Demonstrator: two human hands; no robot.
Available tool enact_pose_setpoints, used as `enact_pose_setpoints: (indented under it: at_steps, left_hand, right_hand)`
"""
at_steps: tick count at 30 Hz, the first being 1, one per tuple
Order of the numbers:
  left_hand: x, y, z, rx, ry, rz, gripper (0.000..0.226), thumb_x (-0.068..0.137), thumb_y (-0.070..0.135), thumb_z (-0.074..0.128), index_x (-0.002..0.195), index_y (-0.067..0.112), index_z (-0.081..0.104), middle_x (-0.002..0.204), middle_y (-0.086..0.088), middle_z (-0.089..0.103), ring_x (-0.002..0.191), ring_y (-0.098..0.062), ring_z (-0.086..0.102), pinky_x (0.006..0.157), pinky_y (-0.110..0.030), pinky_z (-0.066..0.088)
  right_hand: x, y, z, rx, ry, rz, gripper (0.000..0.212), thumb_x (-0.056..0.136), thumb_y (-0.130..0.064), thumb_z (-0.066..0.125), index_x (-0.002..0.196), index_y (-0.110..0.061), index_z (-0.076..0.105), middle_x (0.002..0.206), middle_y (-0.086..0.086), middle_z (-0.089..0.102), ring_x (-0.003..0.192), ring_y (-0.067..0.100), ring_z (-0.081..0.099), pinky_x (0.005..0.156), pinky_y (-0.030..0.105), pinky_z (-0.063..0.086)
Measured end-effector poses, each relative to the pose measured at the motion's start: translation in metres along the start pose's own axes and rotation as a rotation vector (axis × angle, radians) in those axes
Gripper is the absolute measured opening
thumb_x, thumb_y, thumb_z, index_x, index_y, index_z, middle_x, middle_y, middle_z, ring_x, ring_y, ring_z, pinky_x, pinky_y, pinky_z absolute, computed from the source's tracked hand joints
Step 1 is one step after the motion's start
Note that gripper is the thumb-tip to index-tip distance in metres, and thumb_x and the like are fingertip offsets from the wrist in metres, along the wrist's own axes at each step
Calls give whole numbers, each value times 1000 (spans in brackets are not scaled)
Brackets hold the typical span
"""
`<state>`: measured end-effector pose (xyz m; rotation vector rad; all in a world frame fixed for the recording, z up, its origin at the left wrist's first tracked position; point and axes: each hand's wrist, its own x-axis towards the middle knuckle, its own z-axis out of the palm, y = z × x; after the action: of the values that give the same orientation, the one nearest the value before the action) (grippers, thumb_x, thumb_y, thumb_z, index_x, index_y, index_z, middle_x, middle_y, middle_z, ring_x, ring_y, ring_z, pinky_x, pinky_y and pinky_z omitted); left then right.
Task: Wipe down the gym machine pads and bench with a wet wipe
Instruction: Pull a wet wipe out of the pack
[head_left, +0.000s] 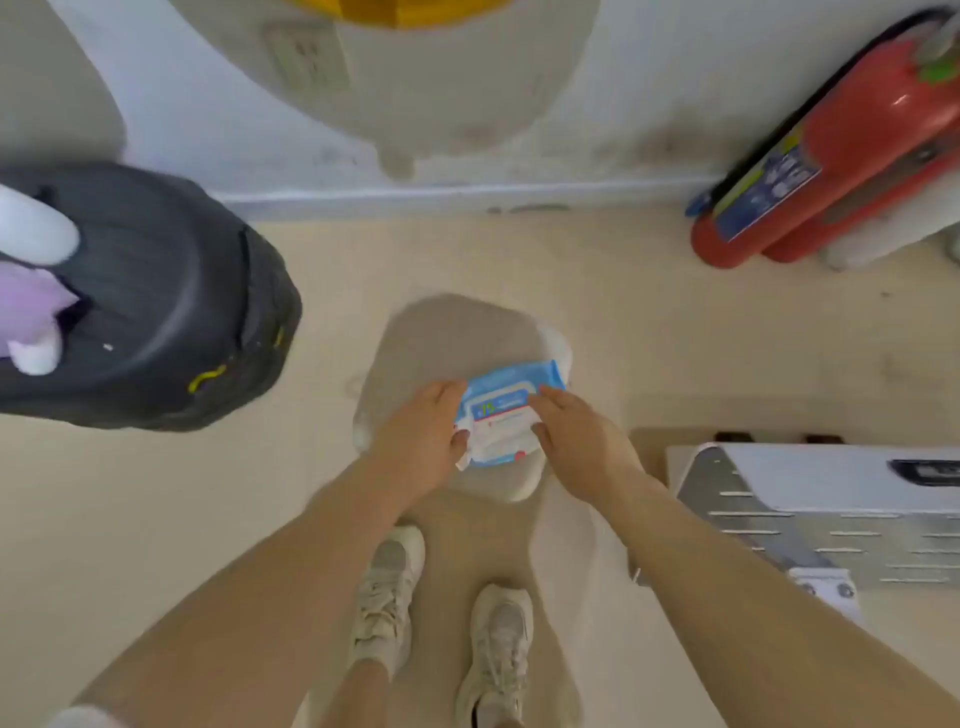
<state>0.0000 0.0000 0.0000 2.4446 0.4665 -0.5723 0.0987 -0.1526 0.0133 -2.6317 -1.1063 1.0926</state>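
Black backpack (156, 301) at left edge, bare beige floor (130, 493) beside it | left hand (421, 436) grips wet-wipe pack (506, 415) at frame centre, over a small stool (452, 332) | right hand (576, 436) pinches the pack's right edge | red fire extinguishers (831, 156) upper right | white gym machine (831, 499) at right edge.

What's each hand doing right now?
Left hand: grips the wet wipe pack at its left edge.
Right hand: fingers on the pack's flap, grip unclear.
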Motion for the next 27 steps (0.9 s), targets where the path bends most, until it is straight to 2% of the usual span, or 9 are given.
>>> enact_pose_setpoints:
  at_steps: [6, 8, 10, 12, 14, 16, 19, 23, 27]
  left_hand:
    - [51, -47, 76, 75, 2, 44, 75, 79, 35, 67, 140, 6, 34, 149, -9, 28, 134, -27, 33, 106, -34, 27]
    - [58, -52, 86, 76, 80, 45, 85, 73, 41, 72, 141, 6, 33, 147, -10, 32, 132, -29, 35, 107, -35, 26]
    - [65, -51, 86, 99, 90, 35, 91, 77, 45, 67, 146, 10, 18, 151, -4, 23, 136, -24, 26, 110, -30, 19]
    - [73, -49, 83, 139, 76, 43, 90, 81, 44, 61, 147, 13, 9, 153, -1, 16, 138, -20, 21, 109, -27, 16]
    - [75, -50, 75, 190, 42, 74, 90, 81, 41, 63, 148, 13, 10, 153, -1, 19, 137, -20, 25, 107, -28, 20]
    - [76, -55, 70, 239, 63, 139, 92, 69, 33, 76, 143, 8, 28, 143, -7, 41, 126, -25, 46, 99, -34, 36]
    - [75, -58, 64, 218, 79, 129, 93, 58, 25, 83, 138, 6, 39, 128, -9, 57, 109, -27, 60, 89, -34, 44]
    - [75, -57, 66, 180, 22, 73, 92, 83, 33, 62, 148, 14, 0, 144, 1, 37, 128, -19, 39, 101, -25, 23]
    - [69, -57, 65, 15, 91, 62, 77, 76, 23, 72, 140, 10, 31, 130, -4, 51, 114, -22, 53, 94, -24, 34]
  right_hand:
    - [88, 15, 70, -270, -48, -147, 64, 95, -31, 45, 148, -16, 10, 157, 3, 3, 144, 19, 7, 114, 32, 7]
    - [100, 23, 72, -351, -26, -221, 75, 86, -35, 60, 146, -12, 20, 155, 8, 16, 142, 23, 19, 114, 35, 16]
    - [105, 28, 68, -388, 57, -362, 84, 57, -31, 86, 127, -1, 52, 133, 20, 52, 118, 34, 55, 94, 43, 47]
    - [109, 37, 70, -414, 100, -434, 81, 35, -26, 92, 104, 5, 66, 107, 23, 67, 90, 37, 68, 67, 44, 58]
    - [106, 40, 67, -491, 94, -461, 66, 40, -25, 87, 95, 6, 69, 97, 23, 70, 80, 36, 69, 58, 40, 58]
    - [100, 37, 57, -483, 165, -491, 38, 58, -29, 68, 80, 2, 70, 78, 17, 71, 64, 30, 68, 45, 28, 51]
    - [96, 28, 42, -320, 259, -330, 33, 84, -27, 44, 69, -5, 64, 63, 8, 64, 52, 27, 61, 44, 21, 30]
    - [99, 26, 35, -96, 303, 14, 36, 97, -38, 37, 106, -9, 57, 109, 9, 52, 96, 29, 52, 62, 31, 33]
    - [102, 18, 42, 479, 467, 349, 13, 93, -22, 50, 93, -13, 40, 79, 3, 50, 76, 28, 51, 63, 35, 40]
